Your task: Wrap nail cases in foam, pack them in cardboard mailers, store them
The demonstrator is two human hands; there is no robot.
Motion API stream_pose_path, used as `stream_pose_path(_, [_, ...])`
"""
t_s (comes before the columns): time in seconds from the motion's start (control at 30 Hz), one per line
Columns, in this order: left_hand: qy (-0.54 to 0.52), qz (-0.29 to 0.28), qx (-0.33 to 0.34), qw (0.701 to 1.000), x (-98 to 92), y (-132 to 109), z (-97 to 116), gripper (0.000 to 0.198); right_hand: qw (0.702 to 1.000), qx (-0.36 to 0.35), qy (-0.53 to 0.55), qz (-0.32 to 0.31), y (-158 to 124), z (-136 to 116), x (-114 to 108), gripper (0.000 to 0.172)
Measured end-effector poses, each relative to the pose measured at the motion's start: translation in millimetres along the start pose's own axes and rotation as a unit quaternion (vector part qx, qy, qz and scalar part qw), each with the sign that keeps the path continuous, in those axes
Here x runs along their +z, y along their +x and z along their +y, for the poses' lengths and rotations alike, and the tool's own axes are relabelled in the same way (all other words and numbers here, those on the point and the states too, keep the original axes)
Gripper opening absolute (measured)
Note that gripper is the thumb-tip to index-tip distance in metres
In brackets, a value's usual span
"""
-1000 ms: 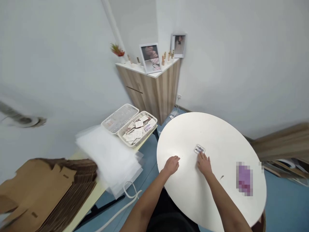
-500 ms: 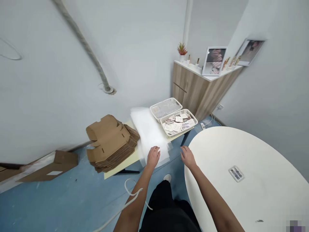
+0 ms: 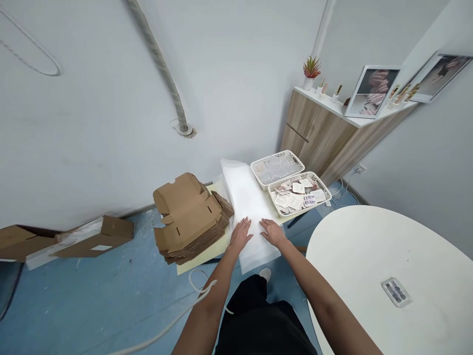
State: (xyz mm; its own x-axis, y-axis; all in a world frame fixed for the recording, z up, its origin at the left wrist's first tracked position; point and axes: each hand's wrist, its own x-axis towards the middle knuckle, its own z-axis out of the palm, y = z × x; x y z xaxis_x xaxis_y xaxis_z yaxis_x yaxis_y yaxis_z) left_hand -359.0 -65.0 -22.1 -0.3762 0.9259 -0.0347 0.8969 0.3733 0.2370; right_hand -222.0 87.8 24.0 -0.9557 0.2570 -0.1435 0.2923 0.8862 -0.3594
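A stack of thin white translucent sheets (image 3: 247, 190) lies across a narrow yellowish table (image 3: 192, 256), its near end hanging over the edge. My left hand (image 3: 241, 234) rests on the left side of the stack, fingers stretched out. On the right side, my right hand (image 3: 272, 231) lies with its fingers spread towards the left. Nothing is visibly gripped by either hand. Flat brown cardboard boxes (image 3: 188, 212) are piled just left of the sheets. To the right stand a white basket of small printed cards (image 3: 299, 195) and a basket of clear plastic cases (image 3: 277, 167).
A round white table (image 3: 362, 256) curves close on my right, carrying a small clear case (image 3: 396, 292). Behind it stands a wooden cabinet (image 3: 318, 123) with picture frames and a plant. Cardboard boxes (image 3: 99, 236) sit on the blue floor at left. A white cable (image 3: 173, 323) crosses near my left arm.
My hands have come down from above the near table edge onto the white sheets, and the right hand has moved away from the round table. The view has shifted left.
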Motion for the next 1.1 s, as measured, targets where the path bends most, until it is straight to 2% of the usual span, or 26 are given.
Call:
stream_pose_path(0.23, [-0.068,0.022,0.012,0.997,-8.7,7.6,-12.5,0.04,0.997,-0.01,-0.075,-0.02,15.0,-2.3,-0.6,0.044])
stream_pose_path(0.33, [-0.079,0.019,-0.009,0.997,-15.2,12.3,-11.3,0.033,0.995,-0.019,-0.101,-0.015,20.2,-5.8,-3.7,0.027])
stream_pose_path(0.4, [-0.091,0.02,-0.023,0.995,-22.0,15.3,-9.5,0.029,0.995,-0.022,-0.102,-0.006,24.5,-7.0,-6.9,0.024])
stream_pose_path(0.57, [-0.131,0.082,-0.035,0.987,-49.0,20.8,-1.5,0.029,0.996,-0.001,-0.035,0.077,34.3,-6.1,-18.9,0.021])
stream_pose_path(0.7, [-0.125,0.104,0.012,0.987,-69.6,20.2,5.9,0.048,0.99,0.007,0.028,0.136,35.9,-6.9,-33.9,0.021])
stream_pose_path(0.83, [-0.133,0.11,0.007,0.985,-85.4,20.7,11.4,0.035,0.986,-0.04,0.049,0.156,27.7,-9.5,-50.3,0.027])
stream_pose_path(0.97, [-0.134,0.11,-0.011,0.985,-106.3,25.7,31.3,0.036,0.981,-0.07,0.041,0.176,8.9,-1.1,-62.5,0.047])
stream_pose_path(1.1, [-0.13,0.117,0.08,0.981,-122.1,28.6,81.9,0.039,0.979,-0.038,0.008,0.2,-30.1,27.8,-74.7,0.049])
